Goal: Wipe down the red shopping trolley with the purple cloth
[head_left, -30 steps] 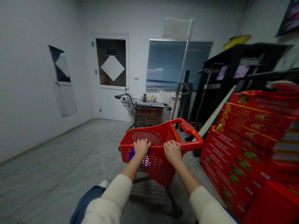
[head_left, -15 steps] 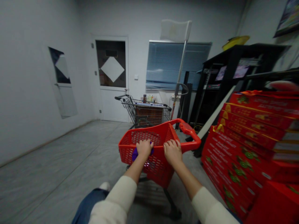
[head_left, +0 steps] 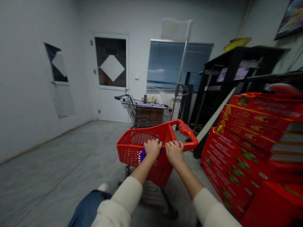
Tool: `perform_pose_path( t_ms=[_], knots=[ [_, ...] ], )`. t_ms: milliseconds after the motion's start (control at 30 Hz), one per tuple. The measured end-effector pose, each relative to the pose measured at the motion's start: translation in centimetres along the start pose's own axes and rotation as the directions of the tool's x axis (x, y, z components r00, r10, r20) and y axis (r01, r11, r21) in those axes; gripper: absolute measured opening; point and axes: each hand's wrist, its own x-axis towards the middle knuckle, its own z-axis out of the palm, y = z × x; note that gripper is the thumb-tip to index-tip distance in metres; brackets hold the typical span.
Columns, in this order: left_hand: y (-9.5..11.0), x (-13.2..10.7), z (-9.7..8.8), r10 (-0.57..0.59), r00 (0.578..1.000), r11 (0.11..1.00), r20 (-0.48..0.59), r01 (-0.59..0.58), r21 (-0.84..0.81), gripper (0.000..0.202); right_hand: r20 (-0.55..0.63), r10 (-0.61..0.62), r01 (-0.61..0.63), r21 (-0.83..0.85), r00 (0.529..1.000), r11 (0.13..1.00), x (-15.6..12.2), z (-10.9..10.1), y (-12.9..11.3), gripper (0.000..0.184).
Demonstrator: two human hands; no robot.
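A red plastic shopping cart (head_left: 127, 153) with perforated sides stands in front of me, its handle (head_left: 187, 130) toward the right. My left hand (head_left: 152, 148) is closed around a purple cloth (head_left: 143, 154) and presses it on the cart's near rim. Most of the cloth is hidden under that hand. Just to the right, my right hand (head_left: 174, 152) is closed over the same rim, near the base of the handle. The cart's dark legs and wheels show below.
Behind stands a black wire cart (head_left: 129, 108) beside a brown cabinet (head_left: 149, 116). Stacked red boxes (head_left: 227, 164) rise close on the right, with black shelving (head_left: 236, 53) behind. A white door (head_left: 112, 104) is in the back wall. Grey concrete floor (head_left: 59, 164) spreads to the left.
My left hand has slid right along the rim with the purple cloth, closer to my right hand. My right hand stays on the rim. The view has shifted slightly.
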Motion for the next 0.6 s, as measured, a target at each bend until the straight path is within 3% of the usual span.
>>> perform_pose_path(
  t_ms=[67, 300, 533, 600],
  knots=[
    [-0.5, 0.1, 0.1, 0.008, 1.0, 1.0, -0.008, -0.008, -0.001, 0.04, -0.01, -0.005, 0.005, 0.01, 1.0, 1.0, 0.0, 0.1, -0.1, 0.025],
    [-5.5, 1.4, -0.6, -0.095, 0.994, 0.993, 0.054, 0.091, 0.069, 0.039, -0.05, 0.009, -0.005, 0.062, 0.999, 0.998, 0.5, 0.8, -1.3, 0.023],
    [-2.7, 1.2, -0.6, -0.013, 0.999, 1.0, 0.04, 0.013, 0.01, 0.042, -0.018, 0.013, -0.012, 0.053, 1.0, 0.999, 0.8, 0.9, -2.5, 0.023],
    [-2.7, 1.1, -0.3, -0.018, 0.999, 1.0, 0.03, 0.018, 0.0, 0.042, -0.003, -0.028, 0.028, 0.047, 1.0, 0.999, 0.7, 0.2, -2.0, 0.024]
  ],
)
